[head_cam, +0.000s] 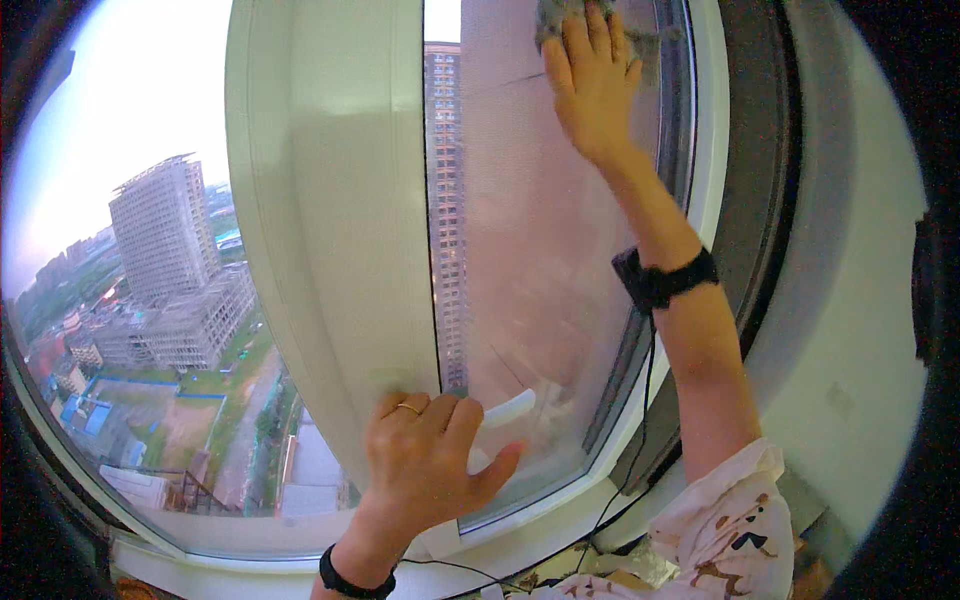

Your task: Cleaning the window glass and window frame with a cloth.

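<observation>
High on the window pane [540,225], my right hand [596,82] presses a grey cloth [551,22] against the glass, with the fingers spread over it. The cloth's upper part runs out of the picture. Lower down, my left hand [431,457] is curled at the edge of the pale window sash frame [352,225]. Its fingertips are hidden, and the thumb points right. A white handle-like piece [514,409] shows just right of the left knuckles; whether it is a reflection is unclear. Hazy smears mark the lower pane.
A black strap [675,281] on my right forearm trails a thin black cable [645,397] down past the white outer frame [709,150]. Left of the sash, the view drops far down to buildings [161,225] and ground. Clutter [637,566] lies at the bottom right, beside the wall [847,300].
</observation>
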Tool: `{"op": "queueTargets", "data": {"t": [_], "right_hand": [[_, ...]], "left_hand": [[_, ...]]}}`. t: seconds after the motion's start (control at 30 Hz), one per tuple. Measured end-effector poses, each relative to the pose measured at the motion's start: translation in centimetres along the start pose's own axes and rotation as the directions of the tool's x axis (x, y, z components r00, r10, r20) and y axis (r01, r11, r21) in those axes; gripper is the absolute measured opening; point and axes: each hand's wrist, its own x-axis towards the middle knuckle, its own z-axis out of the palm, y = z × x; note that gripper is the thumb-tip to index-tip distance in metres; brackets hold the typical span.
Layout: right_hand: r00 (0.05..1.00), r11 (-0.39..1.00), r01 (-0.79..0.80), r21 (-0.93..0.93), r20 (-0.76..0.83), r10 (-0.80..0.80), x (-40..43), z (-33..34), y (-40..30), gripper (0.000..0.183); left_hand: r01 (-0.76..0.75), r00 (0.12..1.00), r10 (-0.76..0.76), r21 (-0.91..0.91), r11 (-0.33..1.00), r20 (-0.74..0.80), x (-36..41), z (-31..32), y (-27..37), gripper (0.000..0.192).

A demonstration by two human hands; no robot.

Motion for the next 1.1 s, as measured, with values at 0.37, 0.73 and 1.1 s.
{"op": "queueTargets", "data": {"t": [0.37, 0.73, 1.1], "right_hand": [[0.998, 0.976, 0.015, 0.218, 0.056, -0.028, -10.2, -2.5, -0.5, 0.043], [1.000, 0.996, 0.024, 0.088, -0.005, -0.023, -6.4, -0.4, 2.2, 0.046], [0.989, 0.990, -0.126, 0.057, 0.086, 0.121, 10.1, 3.2, 7.5, 0.059]], "left_hand": [[-0.028, 0.999, 0.027, 0.031, 0.999, 0.017, 0.2, -1.1, -0.5, 0.030], [-0.039, 0.999, 0.039, 0.077, 0.996, 0.006, -0.2, -1.2, -1.6, 0.032], [-0.003, 0.999, -0.005, 0.163, 0.987, 0.051, 0.4, -3.6, -2.1, 0.036]]}}
